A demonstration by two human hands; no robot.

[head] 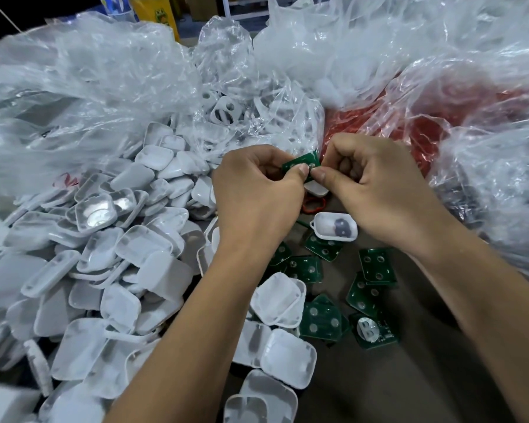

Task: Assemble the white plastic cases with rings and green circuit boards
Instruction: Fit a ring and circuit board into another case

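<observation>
clear plastic bags across table's far side | white case pile on left half | loose green boards near middle | left hand and right hand both pinching green circuit board above open white case | red ring under hands

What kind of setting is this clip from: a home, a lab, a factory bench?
Most likely a small assembly workbench, factory or workshop. A loose heap of white plastic cases covers the surface, green circuit boards lie scattered, and clear plastic bags hold bulk parts. Both hands pinch one board.
</observation>
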